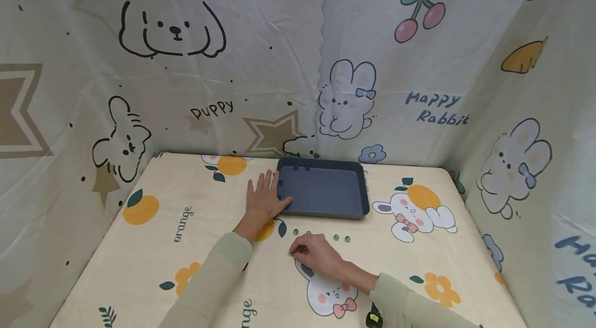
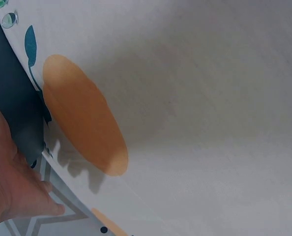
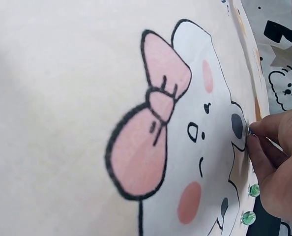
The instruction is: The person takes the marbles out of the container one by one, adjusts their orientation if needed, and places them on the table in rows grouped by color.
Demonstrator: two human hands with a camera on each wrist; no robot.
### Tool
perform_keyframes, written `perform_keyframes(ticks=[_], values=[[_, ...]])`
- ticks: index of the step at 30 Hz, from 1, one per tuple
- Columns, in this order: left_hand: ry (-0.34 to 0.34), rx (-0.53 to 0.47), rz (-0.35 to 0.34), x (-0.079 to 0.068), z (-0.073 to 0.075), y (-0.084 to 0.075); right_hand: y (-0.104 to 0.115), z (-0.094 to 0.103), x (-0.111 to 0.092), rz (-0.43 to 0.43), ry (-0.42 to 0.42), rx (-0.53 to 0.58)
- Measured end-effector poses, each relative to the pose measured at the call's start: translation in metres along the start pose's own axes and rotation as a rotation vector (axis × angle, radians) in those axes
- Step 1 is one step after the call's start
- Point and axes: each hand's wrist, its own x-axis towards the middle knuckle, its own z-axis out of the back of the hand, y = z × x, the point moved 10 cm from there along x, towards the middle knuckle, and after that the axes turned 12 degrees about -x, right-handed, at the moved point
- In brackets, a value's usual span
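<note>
Down on the desk [image 1: 153, 245], our left hand [image 1: 263, 200] lies flat with fingers straight and spread, its fingertips touching the near left corner of the tray [image 1: 321, 193]. The tray is dark and shallow and sits at the far middle of the desk, with a few small blue beads [image 1: 300, 167] along its far and left walls. Our right hand [image 1: 318, 254] rests nearer to us, over the printed rabbit, with its fingers curled and the tips pinched together on a small bead [image 3: 249, 132] against the cloth; the bead itself is mostly hidden, so we cannot tell its colour for sure. Just beyond that hand, between it and the tray, a row of green beads [image 1: 341, 238] lies loose on the desk. The right wrist view shows two of them just beside the knuckles.
</note>
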Motion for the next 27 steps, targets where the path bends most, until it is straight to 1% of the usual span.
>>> perform_keyframes(ticks=[8,17,23,27], values=[[-0.001,-0.009,0.004,-0.0002,0.0001,-0.0002,-0.0003,-0.0019,0.0004,-0.006,0.009,-0.014],[0.003,-0.010,-0.001,0.0027,-0.0024,0.0005,-0.0009,-0.0008,0.0002,0.006,-0.019,-0.034],[-0.022,-0.005,-0.008,0.0010,-0.0008,0.0000,-0.0034,-0.0030,0.0004,0.008,-0.019,-0.038],[-0.018,-0.003,-0.006,-0.0012,-0.0014,-0.0008,-0.0044,-0.0038,0.0000,0.010,-0.025,-0.042]])
